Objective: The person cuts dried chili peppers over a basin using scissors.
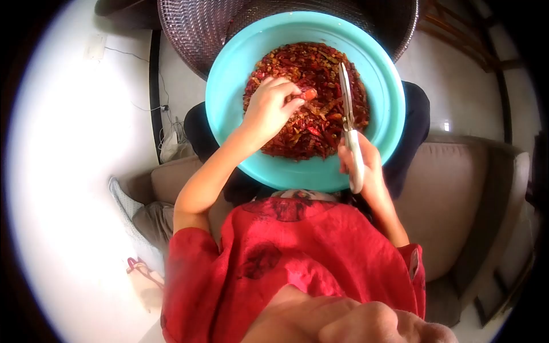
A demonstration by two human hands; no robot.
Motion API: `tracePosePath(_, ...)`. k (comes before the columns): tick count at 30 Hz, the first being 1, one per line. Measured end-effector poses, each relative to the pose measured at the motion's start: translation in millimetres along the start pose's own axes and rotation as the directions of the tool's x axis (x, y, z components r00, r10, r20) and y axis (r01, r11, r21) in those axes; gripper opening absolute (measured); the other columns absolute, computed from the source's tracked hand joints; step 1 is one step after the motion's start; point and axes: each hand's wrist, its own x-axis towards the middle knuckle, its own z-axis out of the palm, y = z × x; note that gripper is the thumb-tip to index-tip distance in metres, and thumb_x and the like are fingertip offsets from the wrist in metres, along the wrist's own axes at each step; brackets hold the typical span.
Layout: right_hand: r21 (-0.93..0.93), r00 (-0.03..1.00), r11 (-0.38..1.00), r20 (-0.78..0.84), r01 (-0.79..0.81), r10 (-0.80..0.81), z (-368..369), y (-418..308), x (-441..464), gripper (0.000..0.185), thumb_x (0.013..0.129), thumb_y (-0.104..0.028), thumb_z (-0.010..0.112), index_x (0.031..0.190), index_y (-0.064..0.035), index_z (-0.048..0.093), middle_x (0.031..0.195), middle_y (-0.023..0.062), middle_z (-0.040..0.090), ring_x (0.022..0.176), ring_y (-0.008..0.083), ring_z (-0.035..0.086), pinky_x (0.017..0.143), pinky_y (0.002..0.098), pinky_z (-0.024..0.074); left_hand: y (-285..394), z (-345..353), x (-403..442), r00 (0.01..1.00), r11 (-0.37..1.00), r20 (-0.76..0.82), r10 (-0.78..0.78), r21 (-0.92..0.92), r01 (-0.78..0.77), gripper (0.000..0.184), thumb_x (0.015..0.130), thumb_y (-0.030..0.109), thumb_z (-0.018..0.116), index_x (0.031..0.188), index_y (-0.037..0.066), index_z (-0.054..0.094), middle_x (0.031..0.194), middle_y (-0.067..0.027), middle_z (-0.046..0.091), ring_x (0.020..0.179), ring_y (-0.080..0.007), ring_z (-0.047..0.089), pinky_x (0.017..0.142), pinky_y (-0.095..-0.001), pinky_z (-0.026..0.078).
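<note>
A wide turquoise basin (226,63) rests over my lap, holding a heap of dried red chilies (320,123), many of them in cut pieces mixed with pale seeds. Over the left part of the heap, my left hand (271,108) pinches a red chili (309,94) between thumb and fingers. My right hand (363,154) is closed around the white handle of a pair of scissors (346,97). Their blades point away from me above the right part of the heap and look nearly together. The blade tips are a short way right of the pinched chili.
Behind the basin stands a large dark woven basket (194,34). I sit on a beige sofa (440,188), its armrest to the right. A thin cable (163,86) runs down at the left near a plastic bag (174,148). Wooden furniture (463,34) stands at the upper right.
</note>
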Motion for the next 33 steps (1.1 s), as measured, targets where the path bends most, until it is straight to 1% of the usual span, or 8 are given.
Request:
tracePosePath(1,-0.084,1.0,0.996,-0.003,-0.013,0.013,3,0,1,0.021,0.091,-0.02,0.066,0.101,-0.0035,0.057,0.076,-0.0021,0.053,0.061,0.0069,0.052,0.053,0.0252,0.0425,-1,-5,-11,1.0,1.0,-0.004,-0.009,0.006,0.009,0.013,0.084,0.008,0.069,0.09,-0.002,0.065,0.089,-0.0091,0.066,0.089,-0.023,0.06,0.079,-0.0351,0.048)
tracePosePath(3,-0.117,0.998,0.991,0.034,-0.058,0.062,7,-9,3,0.032,0.087,-0.027,0.071,0.103,-0.0019,0.057,0.08,0.0039,0.057,0.066,0.0144,0.057,0.058,0.0309,0.0457,0,-14,-32,0.914,0.685,0.114,-0.39,-0.627,0.371,0.015,0.09,0.007,0.065,0.102,-0.002,0.065,0.093,-0.0073,0.068,0.087,-0.0142,0.062,0.077,-0.028,0.049)
tracePosePath(5,-0.467,0.999,0.884,0.047,0.009,0.014,15,-18,6,0.045,0.082,-0.036,0.074,0.104,-0.0008,0.057,0.087,0.0131,0.061,0.078,0.0261,0.062,0.07,0.037,0.0484,-5,-19,-49,0.896,0.631,0.139,-0.421,-0.665,0.4,0.019,0.094,0.006,0.06,0.111,-0.003,0.063,0.096,-0.0051,0.068,0.086,-0.0086,0.062,0.076,-0.0231,0.048)
tracePosePath(7,-0.576,0.996,0.818,0.067,-0.014,0.064,20,-19,11,0.053,0.078,-0.042,0.075,0.105,0.0006,0.056,0.096,0.0203,0.061,0.09,0.0351,0.061,0.08,0.0421,0.0473,-7,-18,-60,0.909,0.528,0.139,-0.394,-0.775,0.348,0.019,0.095,0.005,0.058,0.112,-0.004,0.062,0.097,-0.0047,0.068,0.086,-0.0093,0.062,0.077,-0.0239,0.049)
tracePosePath(9,-0.637,0.988,0.758,0.138,0.138,-0.063,21,-10,14,0.05,0.078,-0.042,0.074,0.095,-0.0004,0.051,0.084,0.0153,0.055,0.074,0.0278,0.054,0.068,0.041,0.0443,-5,-13,-65,0.905,0.504,0.125,-0.407,-0.795,0.337,0.023,0.094,0.004,0.058,0.116,-0.003,0.061,0.098,-0.0059,0.067,0.087,-0.0118,0.062,0.08,-0.0255,0.05)
tracePosePath(13,-0.682,0.979,0.731,0.142,-0.01,0.146,31,-25,19,0.055,0.077,-0.045,0.074,0.101,0.0012,0.057,0.092,0.0218,0.062,0.088,0.0362,0.063,0.078,0.044,0.0476,-7,-8,-70,0.902,0.478,0.122,-0.414,-0.814,0.329,0.022,0.094,0.004,0.059,0.116,-0.002,0.061,0.1,-0.0047,0.066,0.089,-0.0106,0.061,0.081,-0.0249,0.05)
tracePosePath(20,-0.676,0.979,0.737,0.145,-0.009,0.145,47,-25,22,0.055,0.077,-0.046,0.074,0.1,0.0009,0.056,0.09,0.0205,0.063,0.085,0.0349,0.063,0.076,0.0433,0.0472,-12,-14,-74,0.924,0.635,0.063,-0.378,-0.709,0.308,0.018,0.096,0.007,0.059,0.112,-0.002,0.062,0.096,-0.0021,0.063,0.087,-0.008,0.058,0.078,-0.0234,0.048)
tracePosePath(33,-0.646,0.973,0.763,0.165,-0.018,0.162,55,-10,30,0.046,0.08,-0.038,0.076,0.092,0.0031,0.06,0.076,0.02,0.062,0.068,0.0314,0.062,0.066,0.0417,0.0475,-33,-8,-78,0.923,0.656,0.099,-0.372,-0.676,0.337,0.019,0.095,0.014,0.059,0.1,-0.003,0.063,0.074,-0.0098,0.059,0.068,-0.0142,0.055,0.066,-0.0292,0.046)
